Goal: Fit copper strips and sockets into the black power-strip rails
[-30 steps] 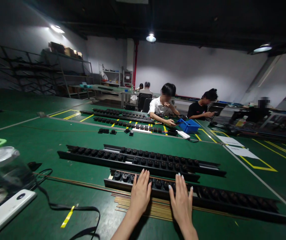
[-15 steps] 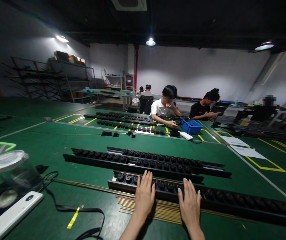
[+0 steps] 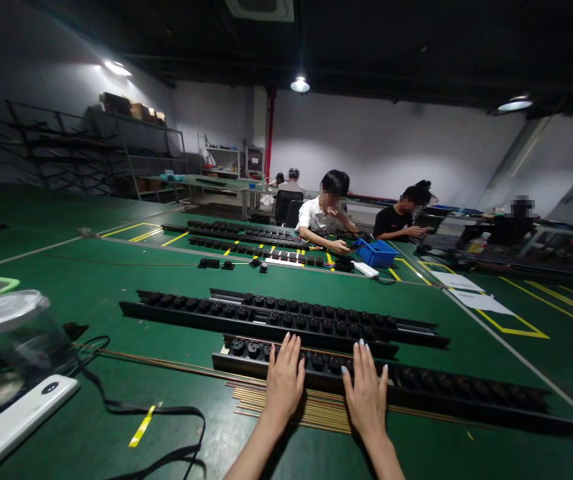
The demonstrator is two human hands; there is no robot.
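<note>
My left hand [image 3: 283, 382] and my right hand [image 3: 365, 392] lie flat, fingers spread a little, on top of the nearest long black socket strip [image 3: 446, 395] on the green table [image 3: 91, 293]. The fingertips rest on its row of round black sockets. Neither hand holds anything. A bundle of thin brass rods [image 3: 311, 413] lies just under the wrists, along the strip's near side. Two more black socket strips [image 3: 266, 317] lie side by side just beyond.
At the left stand a clear lidded cup [image 3: 13, 333], a white phone-like device [image 3: 11, 420] and a black cable [image 3: 156, 417] with a yellow tag. Further back lie more strips [image 3: 246, 233], a blue bin [image 3: 376, 252] and several seated people [image 3: 326, 210].
Both hands stayed on the nearest strip, with only slight shifts along it. The camera view drifted a little.
</note>
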